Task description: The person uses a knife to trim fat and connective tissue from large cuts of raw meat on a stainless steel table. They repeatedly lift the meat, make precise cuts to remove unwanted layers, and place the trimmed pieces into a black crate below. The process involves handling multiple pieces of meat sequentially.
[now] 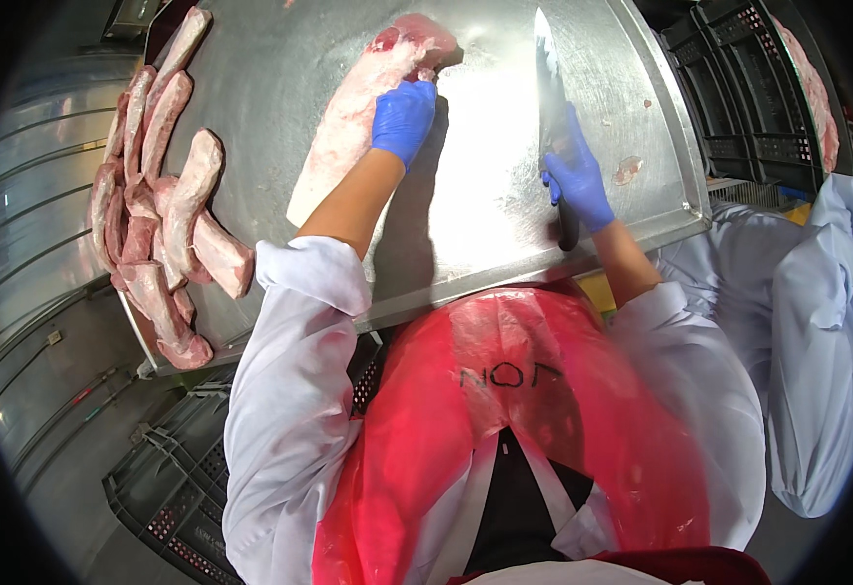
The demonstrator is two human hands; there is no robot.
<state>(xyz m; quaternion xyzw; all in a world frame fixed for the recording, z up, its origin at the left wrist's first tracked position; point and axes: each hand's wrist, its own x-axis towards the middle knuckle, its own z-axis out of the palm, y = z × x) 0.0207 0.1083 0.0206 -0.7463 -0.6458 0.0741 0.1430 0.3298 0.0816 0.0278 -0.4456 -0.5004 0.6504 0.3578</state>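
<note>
A long pork loin (343, 132), pale with fat and redder at its far end, lies on the metal work table (241, 58). My blue-gloved left hand (405, 119) is closed at the loin's right side, near the red end, pinching its edge. The fingertips are partly hidden. In my blue-gloved right hand (579, 175) is a large knife (550, 88), held by its dark handle. Its long blade points away from me, apart from the meat.
Several long strips of meat (197, 190) are heaped along the table's left side. Black plastic crates (729, 88) stand beyond the right edge, with meat (809, 93) alongside. Another crate (178, 497) sits low at left. A person's white sleeve (816, 361) is close on my right.
</note>
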